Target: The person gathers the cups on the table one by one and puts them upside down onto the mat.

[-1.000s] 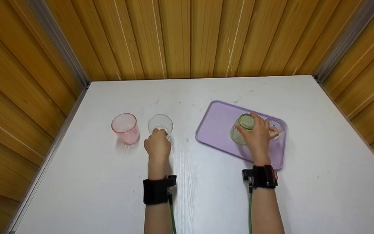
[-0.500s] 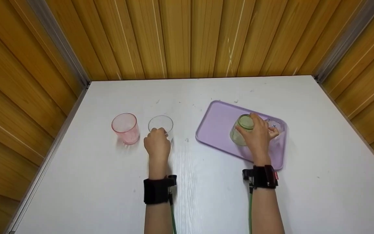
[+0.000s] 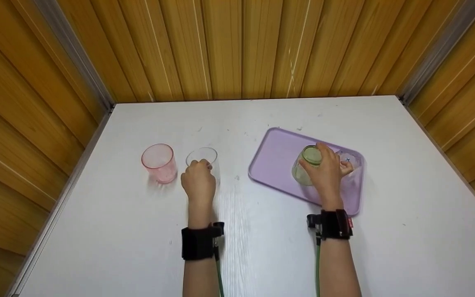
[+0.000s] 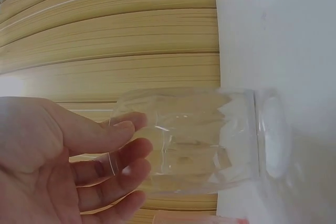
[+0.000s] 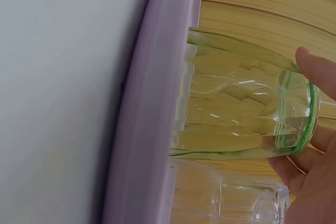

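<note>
In the head view my left hand (image 3: 199, 179) pinches the near rim of a clear drinking glass (image 4: 199, 145), thumb on one side of the wall and fingers on the other. That glass is upright, its base close to the white table; whether it touches is hard to tell. Left of it stands a pink glass (image 3: 159, 163), mouth up. My right hand (image 3: 326, 171) grips the base end of a green glass (image 5: 236, 98), which is upside down on the purple tray (image 3: 272, 159). Beside it on the tray is another clear glass (image 3: 349, 161), partly hidden by the right hand.
The white table (image 3: 237, 239) meets a yellow wood-patterned wall (image 3: 237, 49) at the back, with similar walls at both sides. The tray lies at an angle on the right half. Green cables (image 3: 318, 264) run along both forearms from black wrist straps.
The clear glass in my left hand has changed its tilt, more of its side now showing, and the hand has shifted slightly left. My right hand and the green glass stay nearly still.
</note>
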Tool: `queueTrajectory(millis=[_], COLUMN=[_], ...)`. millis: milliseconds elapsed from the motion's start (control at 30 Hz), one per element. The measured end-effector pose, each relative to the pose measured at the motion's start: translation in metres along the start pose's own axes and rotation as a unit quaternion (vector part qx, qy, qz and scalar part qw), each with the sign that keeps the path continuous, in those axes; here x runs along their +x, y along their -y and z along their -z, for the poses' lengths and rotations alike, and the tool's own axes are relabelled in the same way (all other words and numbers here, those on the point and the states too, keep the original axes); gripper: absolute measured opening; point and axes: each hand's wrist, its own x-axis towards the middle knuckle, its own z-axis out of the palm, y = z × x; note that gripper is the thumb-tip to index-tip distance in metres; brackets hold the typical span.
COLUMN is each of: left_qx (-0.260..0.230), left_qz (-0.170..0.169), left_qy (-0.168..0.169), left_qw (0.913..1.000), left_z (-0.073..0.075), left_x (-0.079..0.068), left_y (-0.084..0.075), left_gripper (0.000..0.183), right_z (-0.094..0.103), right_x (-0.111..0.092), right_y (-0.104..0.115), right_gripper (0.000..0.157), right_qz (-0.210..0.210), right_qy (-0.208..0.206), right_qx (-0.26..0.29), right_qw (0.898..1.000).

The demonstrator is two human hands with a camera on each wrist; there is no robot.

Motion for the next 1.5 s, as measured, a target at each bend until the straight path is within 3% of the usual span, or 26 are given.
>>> queueTrajectory(millis=[433, 733, 1500], left_qx=[-0.058, -0.106, -0.137], left_qz=[-0.009, 0.007, 0.012], left_qy=[0.023, 0.031, 0.041], left_qw=[0.998, 0.9939, 0.9897], left_z=[0.01, 0.011, 0.015], left_x=[-0.001, -0.001, 0.0], left_y=[-0.007, -0.009, -0.012], left_gripper=[0.011, 0.009, 0.01], right_z=[0.001, 0.003, 0.0], right_x=[-0.003, -0.002, -0.004], right_y=[0.002, 0.003, 0.017], right_gripper=[0.069, 0.067, 0.059], right_qz=[0.007, 0.004, 0.03], right_qy=[-0.013, -0.015, -0.027], right_qx=[0.008, 0.028, 0.042], right_qw=[1.0, 0.999, 0.998])
